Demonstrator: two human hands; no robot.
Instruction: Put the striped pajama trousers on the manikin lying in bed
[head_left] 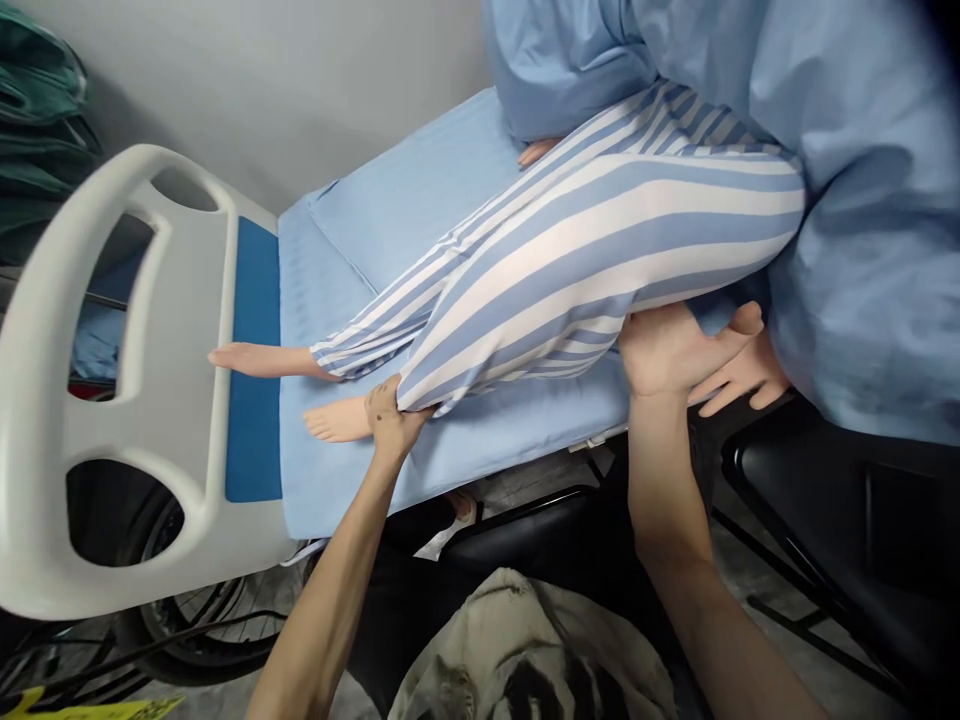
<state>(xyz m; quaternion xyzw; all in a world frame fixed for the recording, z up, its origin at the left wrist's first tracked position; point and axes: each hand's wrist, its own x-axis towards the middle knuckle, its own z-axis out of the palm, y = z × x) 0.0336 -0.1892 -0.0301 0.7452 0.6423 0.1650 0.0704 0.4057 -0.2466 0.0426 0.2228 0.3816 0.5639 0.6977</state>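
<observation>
A mannequin in blue-and-white striped trousers (555,260) and a loose blue top (847,200) lies on a bed, its near knee bent. My left hand (394,415) is closed round the near ankle, over the trouser cuff, just behind the bare near foot (337,419). Beneath the thigh of that same leg, my right hand (664,345) bears against the cloth; its thumb points outward and its fingers are hidden under the leg. The mannequin's far foot (259,358) rests by the footboard. One mannequin hand (750,378) hangs beyond my right wrist.
A pale plastic footboard (206,400) with cut-out grips closes the bed's left end. Light-blue sheet (405,180) covers the mattress. A wheelchair wheel (202,620) stands below left, a black chair (847,500) at right. Green cloth (37,110) hangs at upper left.
</observation>
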